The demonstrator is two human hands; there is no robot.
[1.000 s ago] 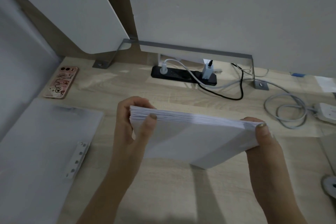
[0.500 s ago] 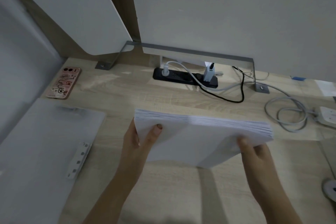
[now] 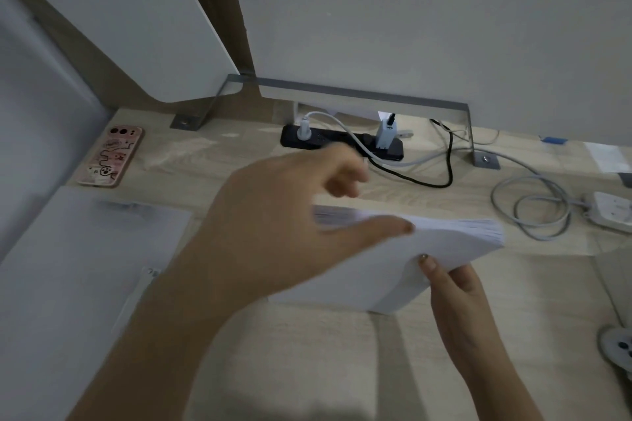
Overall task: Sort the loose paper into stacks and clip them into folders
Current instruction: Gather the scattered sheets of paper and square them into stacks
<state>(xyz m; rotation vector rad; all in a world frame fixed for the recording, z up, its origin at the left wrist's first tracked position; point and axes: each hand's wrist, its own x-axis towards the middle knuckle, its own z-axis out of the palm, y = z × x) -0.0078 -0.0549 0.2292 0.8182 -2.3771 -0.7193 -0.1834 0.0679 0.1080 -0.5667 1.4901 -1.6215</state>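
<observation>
A thick stack of white paper (image 3: 455, 249) stands on its lower edge on the wooden desk (image 3: 307, 352), leaning back. My right hand (image 3: 458, 290) grips its lower right part, thumb on the near face and fingers behind. My left hand (image 3: 273, 225), blurred by motion, hovers over the stack's left half and hides it. Its thumb lies straight across the near face, while its loosely curled fingers hang above the top edge. A pale open folder (image 3: 68, 267) with a white clip strip (image 3: 147, 284) lies flat at the left.
A phone in a pink case (image 3: 109, 155) lies at the back left. A black power strip (image 3: 342, 143) with plugs sits by the white divider panels. Coiled grey cable (image 3: 533, 208) and a white socket block (image 3: 612, 212) lie at the right; a round grey object (image 3: 615, 349) sits near the right edge.
My left hand left the stack's left edge and swept up and rightward over its top. My right hand slid down from the top right corner to the lower right part.
</observation>
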